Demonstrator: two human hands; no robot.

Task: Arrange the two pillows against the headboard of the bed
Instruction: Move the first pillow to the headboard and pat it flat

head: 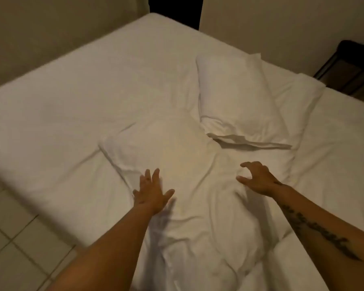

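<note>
Two white pillows lie on a white bed [72, 106]. The near pillow [183, 156] is crumpled and rests across the middle of the mattress, right under my hands. The far pillow [235, 101] lies beyond it to the right, overlapping a further white pillow or folded sheet at the bed's right side. My left hand [151, 192] hovers flat with fingers spread over the near pillow's left part. My right hand [256, 179] is curled like a claw above its right part, holding nothing. No headboard is visible.
Beige walls stand behind the bed, with a dark gap [176, 9] at the far corner. A dark piece of furniture [353, 68] sits at the right beside the bed. Pale floor tiles [13, 244] show at the lower left.
</note>
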